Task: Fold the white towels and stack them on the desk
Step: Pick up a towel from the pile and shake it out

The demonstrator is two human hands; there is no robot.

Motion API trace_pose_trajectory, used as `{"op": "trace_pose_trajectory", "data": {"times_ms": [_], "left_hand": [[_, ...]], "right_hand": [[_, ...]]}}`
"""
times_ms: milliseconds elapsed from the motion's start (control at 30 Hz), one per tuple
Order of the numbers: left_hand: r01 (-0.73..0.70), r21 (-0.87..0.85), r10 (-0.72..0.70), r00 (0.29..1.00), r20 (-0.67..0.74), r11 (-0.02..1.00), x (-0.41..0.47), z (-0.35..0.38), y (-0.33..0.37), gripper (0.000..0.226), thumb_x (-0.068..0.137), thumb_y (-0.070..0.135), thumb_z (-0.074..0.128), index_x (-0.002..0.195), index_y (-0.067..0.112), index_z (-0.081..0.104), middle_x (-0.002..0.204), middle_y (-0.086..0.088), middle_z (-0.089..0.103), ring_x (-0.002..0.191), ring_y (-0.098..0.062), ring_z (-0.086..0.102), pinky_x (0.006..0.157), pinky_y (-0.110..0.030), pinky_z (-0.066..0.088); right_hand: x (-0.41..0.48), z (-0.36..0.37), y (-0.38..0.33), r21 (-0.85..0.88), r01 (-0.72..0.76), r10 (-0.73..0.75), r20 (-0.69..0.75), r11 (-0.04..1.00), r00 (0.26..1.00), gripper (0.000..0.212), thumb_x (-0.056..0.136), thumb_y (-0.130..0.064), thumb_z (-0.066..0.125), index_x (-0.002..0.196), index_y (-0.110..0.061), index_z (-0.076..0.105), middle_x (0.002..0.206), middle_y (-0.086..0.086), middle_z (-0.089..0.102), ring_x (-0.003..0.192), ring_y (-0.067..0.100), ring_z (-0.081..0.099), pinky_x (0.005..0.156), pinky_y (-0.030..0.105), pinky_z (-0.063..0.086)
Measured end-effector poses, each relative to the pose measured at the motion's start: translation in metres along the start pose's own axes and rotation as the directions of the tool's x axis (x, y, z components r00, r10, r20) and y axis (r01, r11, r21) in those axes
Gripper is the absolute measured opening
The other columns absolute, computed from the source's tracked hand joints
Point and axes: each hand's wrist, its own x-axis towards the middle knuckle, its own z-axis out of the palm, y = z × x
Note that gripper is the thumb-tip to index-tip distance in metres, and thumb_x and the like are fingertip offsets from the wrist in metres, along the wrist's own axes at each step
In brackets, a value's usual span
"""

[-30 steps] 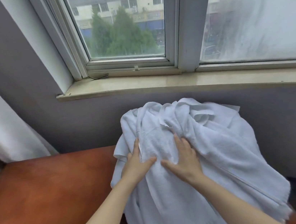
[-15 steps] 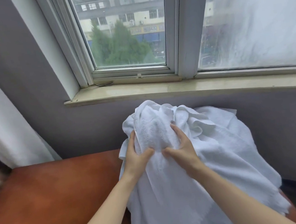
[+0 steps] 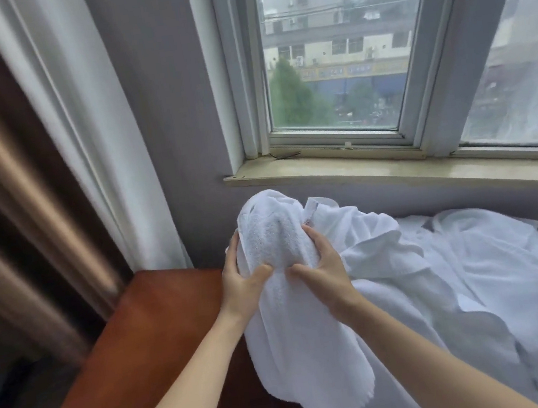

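Head view, left hand point(image 3: 242, 284): grip clamped on the left side of a bunched white towel, thumb across the front, fingers wrapped behind.
Head view, right hand point(image 3: 324, 270): grip clamped on the right side of the same bunch, thumb pressed into the terry just beside the left thumb.
Held towel point(image 3: 286, 290): lifted above the near-left part of the heap, upper end gathered into a rounded wad between both hands, lower part hanging loose with a ragged bottom edge over the surface.
Remaining towels point(image 3: 469, 283): crumpled white heap to the right of the hands, spread along the wall below the sill, none squared or creased flat; number of pieces not possible to tell.
Surface point(image 3: 143, 350): reddish-brown wooden top, bare on its left part, no folded towel and no stack visible on it.
Window sill point(image 3: 359, 171): pale ledge above the heap, nothing resting on it apart from a thin dark strand near the frame.
Curtain point(image 3: 48, 147): white sheer and brown drape at far left, well apart from the towels.
Progress, as judged: at the very start; one towel being separated from the heap, no fold made, all folding and stacking left.
Writing: a small tag at the heap's top edge, blank or too small to read; shop signs outside blurred, not legible.
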Motion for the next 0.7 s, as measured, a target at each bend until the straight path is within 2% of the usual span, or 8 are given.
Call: {"op": "trace_pose_trajectory", "data": {"times_ms": [167, 333, 400, 567, 633, 700], "left_hand": [[0.015, 0.03, -0.013, 0.997, -0.07, 0.999, 0.004, -0.083, -0.009, 0.086, 0.065, 0.017, 0.069, 0.146, 0.018, 0.042, 0.141, 0.004, 0.051, 0.13, -0.01, 0.049, 0.108, -0.032, 0.043], [0.008, 0.115, 0.01, 0.988, -0.154, 0.993, 0.007, -0.174, -0.022, 0.084, 0.065, 0.018, 0.068, 0.145, 0.023, 0.043, 0.142, 0.006, 0.051, 0.134, -0.01, 0.045, 0.111, -0.036, 0.04], [0.02, 0.155, 0.007, 0.985, -0.172, 0.988, 0.006, -0.211, -0.031, 0.086, 0.066, 0.021, 0.07, 0.146, 0.026, 0.041, 0.145, 0.007, 0.046, 0.136, -0.01, 0.041, 0.113, -0.039, 0.038], [0.047, 0.164, -0.011, 0.977, -0.212, 0.985, 0.007, -0.286, -0.053, 0.087, 0.066, 0.024, 0.07, 0.146, 0.033, 0.037, 0.141, 0.021, 0.045, 0.129, 0.007, 0.042, 0.095, -0.01, 0.039], [0.065, 0.156, -0.03, 0.976, -0.215, 0.986, 0.01, -0.308, -0.064, 0.089, 0.067, 0.026, 0.072, 0.148, 0.034, 0.035, 0.138, 0.027, 0.044, 0.125, 0.014, 0.041, 0.087, -0.003, 0.04], [0.09, 0.152, -0.058, 0.977, -0.205, 0.984, 0.012, -0.324, -0.077, 0.087, 0.069, 0.029, 0.074, 0.146, 0.038, 0.033, 0.134, 0.035, 0.041, 0.12, 0.022, 0.04, 0.083, 0.001, 0.039]], "right_hand": [[0.001, 0.082, -0.001, 0.008, -0.033, 0.032, 0.07, 0.999, 0.997, 0.083, 0.069, -0.022, 0.064, 0.146, -0.036, 0.038, 0.145, -0.02, 0.043, 0.127, 0.002, 0.046, 0.104, 0.028, 0.044], [0.005, 0.171, 0.0, 0.017, -0.051, 0.047, 0.181, 0.999, 0.982, 0.083, 0.066, -0.024, 0.064, 0.145, -0.033, 0.04, 0.137, -0.017, 0.05, 0.119, 0.0, 0.053, 0.1, 0.032, 0.05], [0.007, 0.206, 0.003, 0.012, -0.048, 0.044, 0.237, 0.999, 0.971, 0.08, 0.067, -0.022, 0.064, 0.144, -0.032, 0.043, 0.137, -0.011, 0.053, 0.12, 0.006, 0.055, 0.101, 0.037, 0.05], [0.018, 0.279, 0.013, -0.023, -0.059, 0.063, 0.37, 0.998, 0.927, 0.08, 0.067, -0.016, 0.063, 0.144, -0.029, 0.044, 0.137, -0.004, 0.056, 0.122, 0.012, 0.056, 0.101, 0.041, 0.051], [0.023, 0.302, 0.019, -0.057, -0.054, 0.072, 0.4, 0.997, 0.914, 0.082, 0.067, -0.016, 0.064, 0.145, -0.027, 0.042, 0.14, -0.001, 0.053, 0.127, 0.017, 0.053, 0.103, 0.044, 0.048], [0.03, 0.317, 0.028, -0.094, -0.034, 0.068, 0.384, 0.995, 0.921, 0.082, 0.07, -0.013, 0.067, 0.147, -0.025, 0.041, 0.144, -0.004, 0.05, 0.132, 0.015, 0.047, 0.107, 0.042, 0.044]]}}
